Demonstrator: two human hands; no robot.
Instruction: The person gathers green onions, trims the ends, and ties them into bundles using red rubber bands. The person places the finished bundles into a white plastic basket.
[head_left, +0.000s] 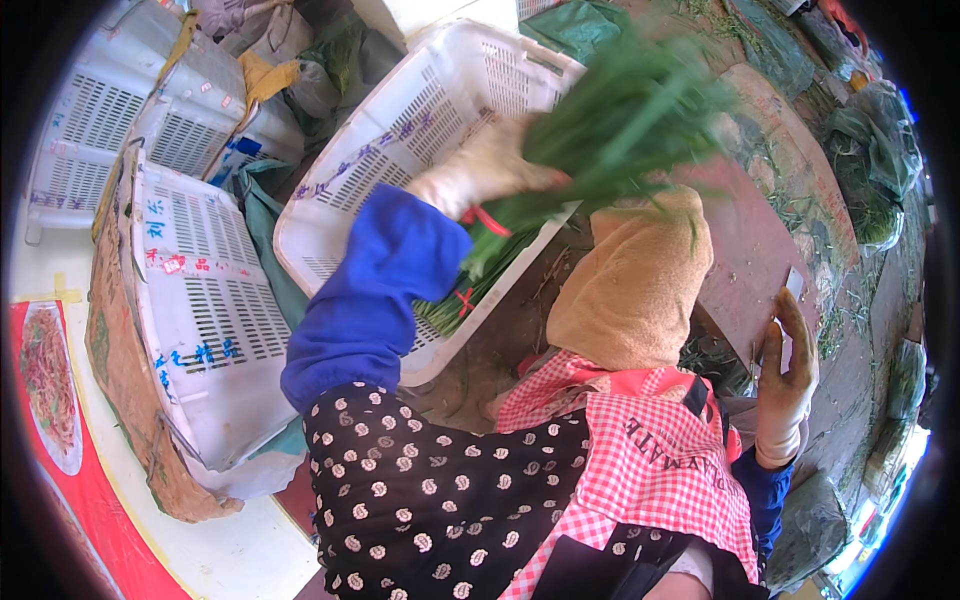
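Observation:
My left hand (491, 161), blurred by motion, grips a bunch of long green leafy stalks (622, 120) above a white perforated plastic crate (360, 150). A red tie (489, 222) circles the bunch close to my wrist. Inside the crate, at its near right side, lies another green bunch (450, 309) with a red tie. On the right, my right hand (793, 367), in a light glove with stained fingers, holds a flat knife-like blade (793, 281) near the edge of a reddish board (750, 247). A tan cloth (637, 285) covers my knee between the hands.
More white crates (217, 315) stand at the left, one with torn cardboard (124, 390) along its side. Green trimmings (832, 322) litter the floor at the right. Plastic bags of greens (874, 165) stand at the far right. A green sack (574, 30) lies beyond the crate.

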